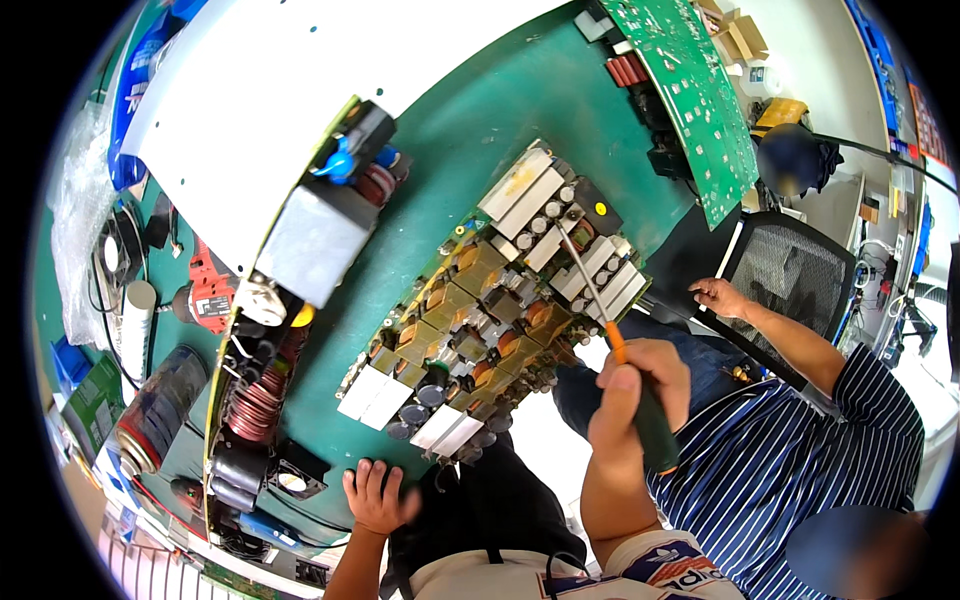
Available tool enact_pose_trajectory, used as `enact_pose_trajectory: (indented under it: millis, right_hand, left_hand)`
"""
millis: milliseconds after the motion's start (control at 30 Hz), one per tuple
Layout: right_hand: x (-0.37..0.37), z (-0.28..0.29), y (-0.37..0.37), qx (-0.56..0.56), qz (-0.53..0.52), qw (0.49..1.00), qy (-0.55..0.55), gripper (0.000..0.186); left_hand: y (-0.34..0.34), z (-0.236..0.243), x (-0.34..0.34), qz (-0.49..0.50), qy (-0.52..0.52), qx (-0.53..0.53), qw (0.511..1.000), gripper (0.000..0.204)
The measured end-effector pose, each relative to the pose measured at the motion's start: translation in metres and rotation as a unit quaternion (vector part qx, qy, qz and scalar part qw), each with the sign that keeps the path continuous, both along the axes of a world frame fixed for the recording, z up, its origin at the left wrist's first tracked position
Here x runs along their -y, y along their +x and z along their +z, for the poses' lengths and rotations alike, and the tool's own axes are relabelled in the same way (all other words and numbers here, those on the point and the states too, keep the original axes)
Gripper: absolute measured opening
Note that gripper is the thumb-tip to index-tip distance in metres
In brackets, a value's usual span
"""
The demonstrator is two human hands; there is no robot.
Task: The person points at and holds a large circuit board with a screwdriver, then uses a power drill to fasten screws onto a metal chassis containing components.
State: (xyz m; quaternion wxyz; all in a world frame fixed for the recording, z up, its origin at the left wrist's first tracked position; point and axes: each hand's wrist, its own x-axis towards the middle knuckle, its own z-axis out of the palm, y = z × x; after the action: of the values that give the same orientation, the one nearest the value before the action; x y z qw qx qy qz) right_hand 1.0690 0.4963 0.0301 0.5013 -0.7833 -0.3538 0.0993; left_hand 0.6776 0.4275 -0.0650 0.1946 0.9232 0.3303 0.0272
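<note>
A long-shafted screwdriver [645,420] with orange and dark green on its handle is gripped in my right hand [640,400]. Its shaft crosses a large populated circuit board [470,310] with silver heatsinks, capacitors and copper-coloured parts, and its tip is among capacitors in the upper part. My left hand [380,497] holds nothing, fingers apart at the bench's near edge, just below that board. To its left, another circuit board [255,400] stands on its long edge, carrying a grey box, coils and black parts.
A green mat [440,110] carries a white sheet [260,70], a third board [680,110], a red drill [210,300], spray can [160,420], white tube [135,335] and cables. A co-worker [780,440] in a striped shirt is at the right beside a mesh chair [780,270].
</note>
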Motion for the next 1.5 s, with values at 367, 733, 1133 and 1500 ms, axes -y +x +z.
enact_pose_trajectory:
  millis: [367,733,1133,1500]
  right_hand:
    - [-0.005,0.002,0.011,0.121,0.079,0.989,0.024,0.016]
    - [-0.019,0.0,0.017,0.095,0.061,0.992,0.058,0.02]
    - [-0.022,-0.002,0.015,0.162,0.05,0.985,0.023,0.022]
    - [-0.006,-0.011,0.016,0.063,0.049,0.994,0.078,0.018]
  left_hand:
    - [0.006,0.006,-0.004,0.029,-0.002,0.007,1.0,0.045]
    - [0.001,0.003,-0.003,0.026,-0.011,0.029,0.999,0.042]
    - [0.002,0.002,-0.003,0.017,0.0,0.016,1.0,0.047]
    - [0.007,0.001,-0.001,0.011,0.018,0.009,1.0,0.05]
